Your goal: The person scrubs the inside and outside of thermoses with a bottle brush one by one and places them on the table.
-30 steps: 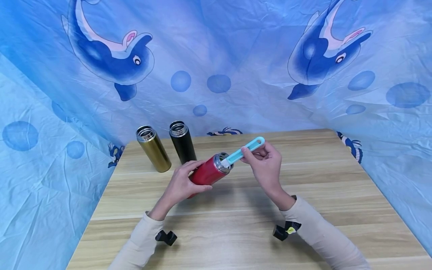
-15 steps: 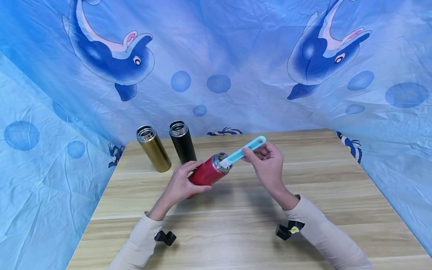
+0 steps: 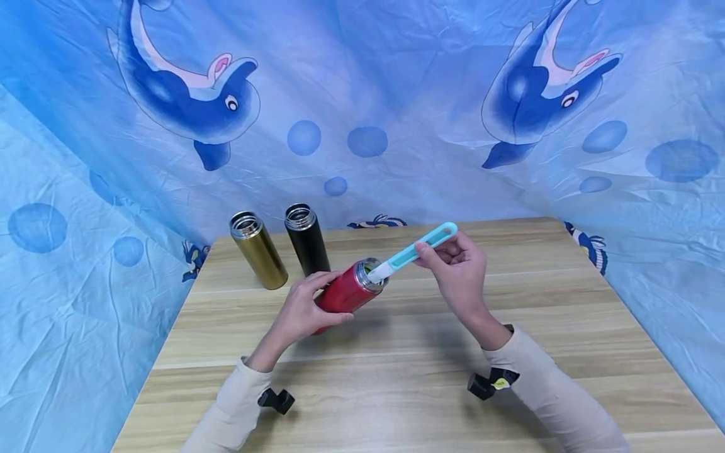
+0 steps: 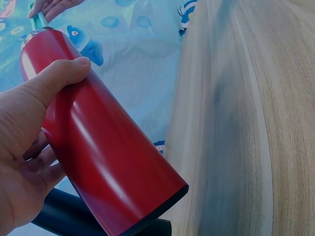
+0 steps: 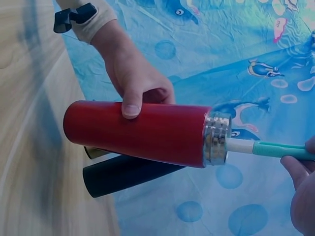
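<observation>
My left hand [image 3: 301, 309] grips a red thermos flask [image 3: 347, 290] round its body, thumb on the near side. The flask is tilted, its steel mouth toward the upper right, and held above the table. In the right wrist view its threaded neck [image 5: 217, 138] is bare of a lid. My right hand [image 3: 463, 278] pinches the turquoise handle of a bottle brush [image 3: 418, 249] between thumb and fingers. The brush's white shank [image 5: 240, 145] runs into the flask's mouth. Its head is hidden inside the flask.
A gold flask [image 3: 259, 253] and a black flask [image 3: 308, 242] stand upright and lidless at the table's back left, the black one close behind the red flask. The wooden table [image 3: 396, 390] meets a blue dolphin-print cloth [image 3: 430, 157] at the back and sides.
My right hand has moved up and to the right with the brush handle, and more of the white shank shows outside the mouth. The left hand and red flask have barely shifted.
</observation>
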`<state>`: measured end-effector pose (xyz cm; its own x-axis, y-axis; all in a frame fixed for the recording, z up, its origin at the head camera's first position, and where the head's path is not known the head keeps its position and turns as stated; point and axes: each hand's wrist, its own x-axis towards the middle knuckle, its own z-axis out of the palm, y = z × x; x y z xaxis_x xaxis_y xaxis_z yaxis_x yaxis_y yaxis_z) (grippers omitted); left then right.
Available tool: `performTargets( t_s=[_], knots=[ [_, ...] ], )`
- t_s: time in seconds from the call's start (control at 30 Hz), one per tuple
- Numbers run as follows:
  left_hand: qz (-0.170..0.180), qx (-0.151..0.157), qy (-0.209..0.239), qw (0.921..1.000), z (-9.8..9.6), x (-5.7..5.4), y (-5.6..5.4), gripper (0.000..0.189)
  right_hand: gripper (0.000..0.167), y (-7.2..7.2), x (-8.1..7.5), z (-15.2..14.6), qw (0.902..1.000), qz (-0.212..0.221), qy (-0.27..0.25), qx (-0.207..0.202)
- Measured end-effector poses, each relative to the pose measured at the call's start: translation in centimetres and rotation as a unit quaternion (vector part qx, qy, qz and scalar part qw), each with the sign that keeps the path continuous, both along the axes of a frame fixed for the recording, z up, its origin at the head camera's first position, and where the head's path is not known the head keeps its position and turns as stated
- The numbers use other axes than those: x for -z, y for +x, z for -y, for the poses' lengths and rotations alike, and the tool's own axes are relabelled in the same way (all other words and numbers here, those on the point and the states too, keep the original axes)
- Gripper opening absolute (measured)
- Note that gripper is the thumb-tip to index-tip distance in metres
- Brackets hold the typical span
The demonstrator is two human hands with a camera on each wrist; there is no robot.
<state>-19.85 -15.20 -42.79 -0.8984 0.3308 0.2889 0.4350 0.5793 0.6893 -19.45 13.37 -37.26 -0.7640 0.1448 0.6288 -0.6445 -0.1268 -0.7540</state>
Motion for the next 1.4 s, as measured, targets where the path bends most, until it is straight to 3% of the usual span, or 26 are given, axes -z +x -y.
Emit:
performTargets(
  t_s=[1.4],
  knots=[
    [0.028,0.01,0.003,0.9996,0.3,0.6,-0.1,0.079,0.014,-0.2,-1.6,-1.3,0.9997,-0.024,-0.008,0.002]
  ],
)
